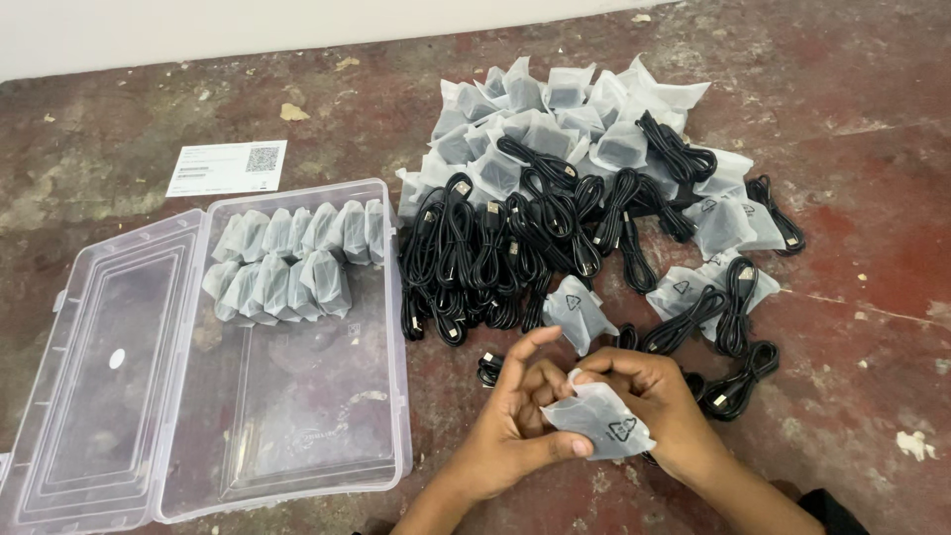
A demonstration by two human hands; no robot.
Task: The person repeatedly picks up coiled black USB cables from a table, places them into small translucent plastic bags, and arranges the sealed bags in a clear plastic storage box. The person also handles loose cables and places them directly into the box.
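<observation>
We've got a small frosted plastic pouch pinched between both hands, low in view, just right of the clear plastic box. Left hand has thumb under the pouch's lower edge, fingers spread partly open above it. Right hand curls closed over the pouch's top, fingertips on its mouth. Can't tell if the pouch is filled.

The box lies open w/ lid flat to its left. Inside, at the far end, two rows of filled pouches; rest of the box is bare.

Right of the box: a heap of black cables, and beyond that more bagged pouches. A white paper label lies beyond the box.
</observation>
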